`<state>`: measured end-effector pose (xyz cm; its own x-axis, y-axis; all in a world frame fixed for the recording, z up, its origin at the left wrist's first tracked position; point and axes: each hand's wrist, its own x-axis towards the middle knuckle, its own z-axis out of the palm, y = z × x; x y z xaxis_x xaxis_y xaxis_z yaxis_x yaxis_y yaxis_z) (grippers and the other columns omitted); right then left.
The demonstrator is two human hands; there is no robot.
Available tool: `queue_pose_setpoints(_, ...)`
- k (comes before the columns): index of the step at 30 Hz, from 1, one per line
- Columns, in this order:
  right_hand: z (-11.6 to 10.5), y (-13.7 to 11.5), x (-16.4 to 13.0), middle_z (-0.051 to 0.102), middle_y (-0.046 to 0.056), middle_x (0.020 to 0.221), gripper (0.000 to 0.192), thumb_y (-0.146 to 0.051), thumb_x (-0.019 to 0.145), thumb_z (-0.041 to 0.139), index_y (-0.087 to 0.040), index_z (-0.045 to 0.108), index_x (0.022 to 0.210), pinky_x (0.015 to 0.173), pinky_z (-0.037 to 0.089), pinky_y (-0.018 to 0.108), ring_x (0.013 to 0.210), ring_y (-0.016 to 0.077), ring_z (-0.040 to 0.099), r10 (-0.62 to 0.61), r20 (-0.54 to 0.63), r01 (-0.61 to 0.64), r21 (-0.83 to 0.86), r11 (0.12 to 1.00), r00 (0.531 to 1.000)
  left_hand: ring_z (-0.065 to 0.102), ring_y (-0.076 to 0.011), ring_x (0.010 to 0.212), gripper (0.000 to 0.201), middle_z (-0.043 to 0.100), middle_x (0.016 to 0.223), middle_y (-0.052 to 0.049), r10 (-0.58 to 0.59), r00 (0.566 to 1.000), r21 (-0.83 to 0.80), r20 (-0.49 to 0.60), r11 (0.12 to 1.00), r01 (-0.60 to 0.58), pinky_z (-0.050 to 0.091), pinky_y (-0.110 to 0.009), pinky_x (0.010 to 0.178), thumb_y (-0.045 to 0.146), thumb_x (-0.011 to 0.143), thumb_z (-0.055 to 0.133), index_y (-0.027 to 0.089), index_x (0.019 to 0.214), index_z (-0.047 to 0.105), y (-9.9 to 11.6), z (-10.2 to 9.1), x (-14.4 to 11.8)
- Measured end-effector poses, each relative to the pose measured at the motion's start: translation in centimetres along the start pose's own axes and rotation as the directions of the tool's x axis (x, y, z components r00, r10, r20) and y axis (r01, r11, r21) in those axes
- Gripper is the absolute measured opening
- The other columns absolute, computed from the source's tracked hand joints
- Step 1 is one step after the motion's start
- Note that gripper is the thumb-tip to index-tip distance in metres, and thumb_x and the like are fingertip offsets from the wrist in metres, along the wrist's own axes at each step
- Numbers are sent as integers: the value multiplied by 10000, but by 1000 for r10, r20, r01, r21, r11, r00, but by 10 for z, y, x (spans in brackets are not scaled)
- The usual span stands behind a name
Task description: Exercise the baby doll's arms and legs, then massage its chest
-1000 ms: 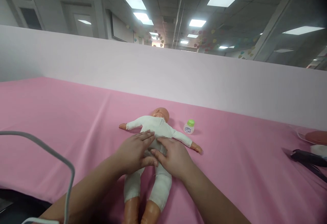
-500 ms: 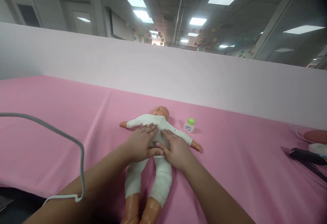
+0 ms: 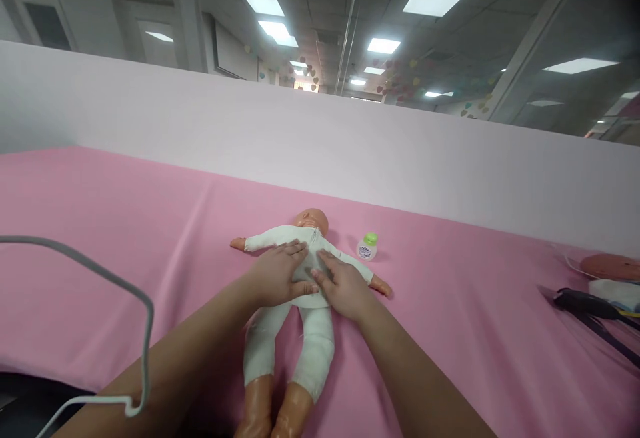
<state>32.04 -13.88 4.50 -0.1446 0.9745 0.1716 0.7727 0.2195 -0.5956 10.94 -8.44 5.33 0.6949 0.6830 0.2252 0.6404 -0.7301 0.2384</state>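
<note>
A baby doll (image 3: 311,297) with a white cloth body lies on its back, arms spread and head away from me. My left hand (image 3: 281,273) rests flat on the left side of its torso, fingers stretched out. On the right side of the torso lies my right hand (image 3: 345,286), its fingers extended and its thumb spread. Both thumbs point inward over the doll's belly, a little apart. Past the doll's right-hand arm stands a small clear bottle (image 3: 367,249) with a green cap and a printed label.
Pink cloth (image 3: 465,318) covers the surface, with a white wall panel (image 3: 320,138) along its back. A grey cable (image 3: 115,283) arcs across the left foreground. At the right edge are a black strap-like object (image 3: 585,303) and a reddish-brown round item (image 3: 611,266).
My thumbs have moved apart; earlier they met over the doll's belly. Both hands stay on its torso. The view has shifted slightly.
</note>
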Motion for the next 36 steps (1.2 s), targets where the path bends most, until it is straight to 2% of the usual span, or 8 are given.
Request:
queue_pose_setpoints(3, 3, 8, 10, 404, 103, 1636, 669, -552, 1036, 433, -156, 434, 1575, 1275, 252, 426, 1543, 253, 340, 9, -35, -8, 21, 1000, 999, 305, -374, 1543, 849, 410, 1627, -199, -32, 998, 50, -55, 998, 35, 253, -515, 1243, 699, 933, 524, 106, 1538, 477, -3, -1, 14)
queue_pose_setpoints(8, 15, 23, 19, 412, 92, 1632, 659, -558, 1046, 401, -162, 441, 1571, 1282, 237, 420, 1542, 240, 341, -26, 10, 25, 48, 999, 1000, 363, -320, 1524, 577, 474, 1593, -179, -19, 998, 116, -56, 993, 26, 284, -476, 1240, 335, 986, 481, 81, 1504, 511, -6, 19, 21)
queue_pose_setpoints(11, 16, 24, 19, 422, 96, 1625, 651, -548, 1044, 413, -158, 451, 1565, 1282, 239, 419, 1540, 239, 346, -40, 21, 39, 44, 998, 999, 384, -325, 1512, 557, 501, 1572, -183, -19, 998, 123, -56, 992, 25, 297, -483, 1236, 322, 994, 461, 66, 1482, 535, -6, 22, 20)
queue_pose_setpoints(17, 14, 27, 24, 413, 108, 1634, 691, -557, 1032, 434, -137, 420, 1580, 1278, 249, 402, 1539, 237, 346, 7, -80, -2, 62, 998, 997, 431, -331, 1480, 524, 541, 1543, -176, -48, 992, 139, -113, 988, 64, 314, -495, 1221, 296, 1002, 446, 79, 1466, 557, -6, 6, 34)
queue_pose_setpoints(20, 19, 36, 31, 358, 114, 1661, 700, -521, 1039, 414, -105, 366, 1601, 1291, 215, 403, 1563, 236, 291, -3, -85, 6, 24, 1000, 996, 439, -334, 1472, 516, 527, 1549, -197, -64, 987, 155, -148, 984, 86, 307, -490, 1219, 240, 1003, 429, 45, 1464, 553, -4, 12, 44)
queue_pose_setpoints(24, 27, 47, 36, 330, 92, 1672, 644, -429, 1043, 398, -120, 359, 1607, 1299, 187, 409, 1570, 229, 272, -31, 2, 31, 1, 1000, 1000, 488, -332, 1431, 500, 554, 1518, -219, -70, 991, 177, -118, 980, 90, 324, -471, 1203, 216, 979, 481, 21, 1430, 572, 3, 25, 48)
queue_pose_setpoints(30, 15, 49, 47, 456, 77, 1607, 591, -431, 1012, 474, -190, 481, 1552, 1271, 275, 435, 1517, 251, 392, -35, -67, 38, 59, 998, 997, 627, -353, 1254, 372, 691, 1328, -222, -125, 974, 194, -190, 968, 162, 432, -485, 1094, 181, 951, 507, 45, 1252, 678, 6, 14, 56)
queue_pose_setpoints(36, 11, 43, 61, 462, 99, 1604, 627, -519, 1024, 449, -194, 464, 1560, 1249, 309, 458, 1507, 284, 407, 7, -89, 1, 89, 996, 996, 522, -331, 1402, 436, 595, 1479, -208, -152, 965, 192, -212, 962, 193, 374, -497, 1169, 197, 988, 453, 52, 1364, 620, -10, 22, 70)
